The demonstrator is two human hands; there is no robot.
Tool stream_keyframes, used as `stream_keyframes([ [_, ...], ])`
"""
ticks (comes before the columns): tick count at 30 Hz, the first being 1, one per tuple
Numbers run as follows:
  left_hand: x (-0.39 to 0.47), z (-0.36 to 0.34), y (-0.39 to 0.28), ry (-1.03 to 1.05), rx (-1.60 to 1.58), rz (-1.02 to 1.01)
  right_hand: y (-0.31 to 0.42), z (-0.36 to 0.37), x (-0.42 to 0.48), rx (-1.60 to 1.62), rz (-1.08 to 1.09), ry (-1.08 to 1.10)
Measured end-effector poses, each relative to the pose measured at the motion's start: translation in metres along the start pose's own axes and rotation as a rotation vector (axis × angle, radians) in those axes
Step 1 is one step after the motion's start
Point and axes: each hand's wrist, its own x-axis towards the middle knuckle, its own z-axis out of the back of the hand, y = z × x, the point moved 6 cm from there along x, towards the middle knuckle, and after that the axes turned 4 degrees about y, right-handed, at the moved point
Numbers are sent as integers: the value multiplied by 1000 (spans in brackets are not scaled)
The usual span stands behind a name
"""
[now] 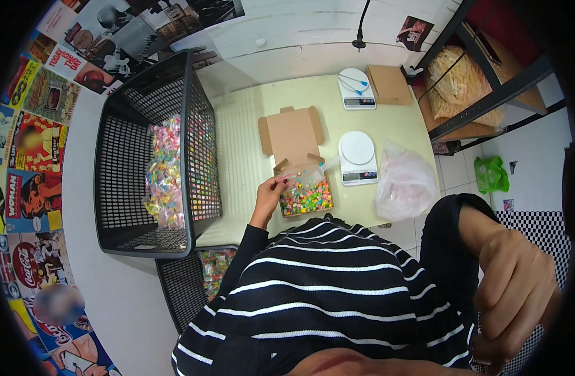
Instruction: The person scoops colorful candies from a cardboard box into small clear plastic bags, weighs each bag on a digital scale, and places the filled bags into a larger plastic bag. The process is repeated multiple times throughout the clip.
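Observation:
My left hand [270,189] pinches the edge of a small clear plastic zip bag [293,184] with a red strip. That bag lies over an open cardboard box [293,134] filled with small colourful candies [308,199]. A translucent plastic scoop [314,176] rests in the same box, its handle slanting up past the right wall. Raised close to the camera on the right, my right hand [515,282] is away from the table with curled fingers. The inside of that hand is hidden, so I cannot see whether anything is in it.
A black plastic crate [189,155] with bagged candies [165,174] stands left, above another crate [179,286]. Right of the box are a kitchen scale [358,157] and a filled plastic bag [405,188]. Behind sit a second scale [358,89] and a closed cardboard box [388,84].

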Motion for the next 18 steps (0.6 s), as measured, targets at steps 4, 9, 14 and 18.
stream_keyframes([
  [4,0,1,1,-7,-5,-12,-14,-2,9,203,-57,-21],
  [9,3,2,4,14,34,-9,-24,-5,8,332,-53,4],
  [14,3,3,7,-4,0,-16,-33,-5,12,423,-104,14],
  [18,3,3,7,-8,11,-19,-37,-4,9,468,-68,45],
])
